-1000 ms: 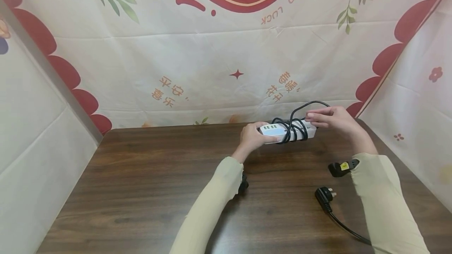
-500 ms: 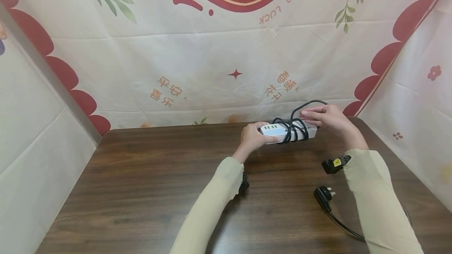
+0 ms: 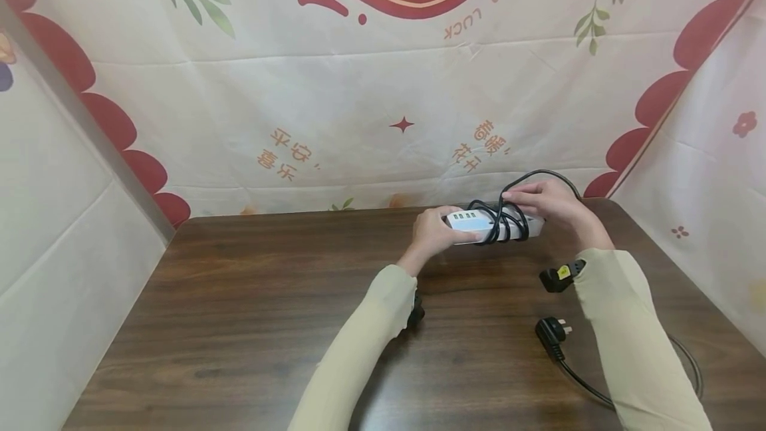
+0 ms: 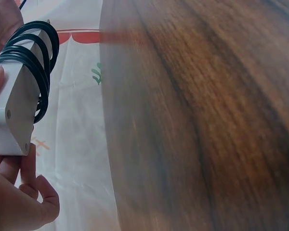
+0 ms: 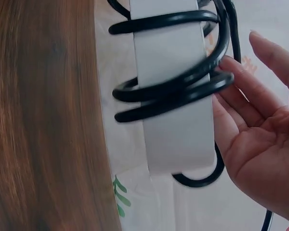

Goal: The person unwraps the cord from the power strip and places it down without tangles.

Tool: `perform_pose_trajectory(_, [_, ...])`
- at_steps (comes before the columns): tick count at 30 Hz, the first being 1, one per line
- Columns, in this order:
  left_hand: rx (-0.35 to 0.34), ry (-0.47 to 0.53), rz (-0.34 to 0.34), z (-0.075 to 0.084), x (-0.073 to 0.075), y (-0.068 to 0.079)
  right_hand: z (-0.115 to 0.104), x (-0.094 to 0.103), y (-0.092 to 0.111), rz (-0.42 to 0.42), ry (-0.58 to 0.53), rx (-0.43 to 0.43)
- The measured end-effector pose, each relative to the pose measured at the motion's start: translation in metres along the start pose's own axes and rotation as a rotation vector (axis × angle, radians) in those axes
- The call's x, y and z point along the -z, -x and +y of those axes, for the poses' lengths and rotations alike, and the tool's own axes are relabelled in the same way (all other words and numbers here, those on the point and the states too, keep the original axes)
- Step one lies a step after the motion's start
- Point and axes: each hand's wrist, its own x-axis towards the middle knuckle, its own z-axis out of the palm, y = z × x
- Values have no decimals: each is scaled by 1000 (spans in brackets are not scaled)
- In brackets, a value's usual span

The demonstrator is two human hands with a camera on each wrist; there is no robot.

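A white power strip [image 3: 469, 221] is held up over the back of the table, with a black cable [image 3: 504, 226] wound in several loops round its middle. My left hand [image 3: 432, 228] grips its left end, thumb on the near side. In the left wrist view, fingers hold the strip [image 4: 20, 103] by its end. At the strip's right part is my right hand [image 3: 550, 201], with fingertips right at the loops. The right wrist view shows the right hand [image 5: 265, 125] with extended fingers behind the cable [image 5: 183, 86] and the thumb apart. Cable also arcs above that hand.
A black plug [image 3: 550, 334] with metal prongs lies on the brown wooden table [image 3: 269, 324], its cord running under the right sleeve [image 3: 634, 344]. A black device with a yellow label [image 3: 556, 278] sits at the right cuff. Printed white cloth [image 3: 359, 98] hangs behind the table.
My right hand has moved left along the strip, its fingertips coming closer to the cable loops. My left hand keeps its grip, nearly still.
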Motion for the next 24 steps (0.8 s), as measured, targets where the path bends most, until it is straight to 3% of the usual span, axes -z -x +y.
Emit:
perform_pose_trajectory(6, [-13, 2, 2, -1, -1, -1, -4, -4, -2, 39, 61, -38])
perform_pose_trajectory(15, [12, 8, -11, -2, -1, -1, -8, -11, -5, 48, -159, -95])
perform_pose_trajectory(24, [27, 6, 2, -8, -1, -1, -8, -15, -2, 71, -159, -108])
